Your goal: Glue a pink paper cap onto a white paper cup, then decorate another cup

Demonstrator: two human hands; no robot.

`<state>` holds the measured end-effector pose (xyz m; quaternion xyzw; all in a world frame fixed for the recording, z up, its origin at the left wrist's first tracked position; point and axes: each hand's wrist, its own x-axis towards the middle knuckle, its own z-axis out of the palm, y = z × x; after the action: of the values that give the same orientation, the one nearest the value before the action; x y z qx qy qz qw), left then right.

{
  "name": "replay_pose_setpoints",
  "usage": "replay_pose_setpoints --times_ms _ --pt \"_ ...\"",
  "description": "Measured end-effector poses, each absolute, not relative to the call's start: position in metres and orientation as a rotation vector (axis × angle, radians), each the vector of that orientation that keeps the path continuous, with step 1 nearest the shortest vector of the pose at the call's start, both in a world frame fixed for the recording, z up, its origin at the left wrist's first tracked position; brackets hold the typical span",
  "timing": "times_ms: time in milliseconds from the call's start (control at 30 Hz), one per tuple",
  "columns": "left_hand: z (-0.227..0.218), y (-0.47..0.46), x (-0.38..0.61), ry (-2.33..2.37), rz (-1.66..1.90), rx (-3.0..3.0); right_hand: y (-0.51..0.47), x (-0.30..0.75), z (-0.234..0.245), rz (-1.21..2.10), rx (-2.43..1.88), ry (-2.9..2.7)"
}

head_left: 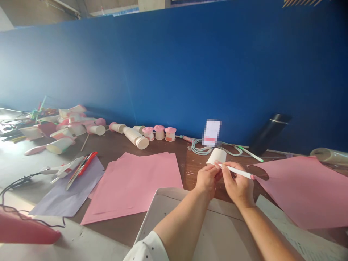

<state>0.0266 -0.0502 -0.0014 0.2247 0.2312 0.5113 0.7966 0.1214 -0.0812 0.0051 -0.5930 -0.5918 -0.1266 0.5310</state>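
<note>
My left hand (206,180) is closed around the rim side of a white paper cup (217,156), which is upside down and slightly tilted. Between the thumb and fingers of my right hand (239,186) is a white marker (239,172) with a pink end. Its tip meets the cup near the lower rim, beside my left fingers. Whatever mark lies under the tip is too small to make out. Just behind the cup lie a coiled pale cable (199,148) and a blurred-out upright card (211,133).
Pink sheets lie left (138,181) and right (301,188). A box cutter (81,169) and glue gun (63,169) rest on purple paper (70,194). Along the blue partition (174,72) stand pink-topped cups (159,132), stacked cups (134,137) and a black bottle (268,134).
</note>
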Motion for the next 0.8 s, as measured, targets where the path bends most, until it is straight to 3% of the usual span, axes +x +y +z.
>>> replay_pose_setpoints --times_ms 800 --pt "0.0004 -0.0502 0.0294 0.502 1.091 0.494 -0.0781 0.1226 0.0028 -0.321 -1.475 -1.365"
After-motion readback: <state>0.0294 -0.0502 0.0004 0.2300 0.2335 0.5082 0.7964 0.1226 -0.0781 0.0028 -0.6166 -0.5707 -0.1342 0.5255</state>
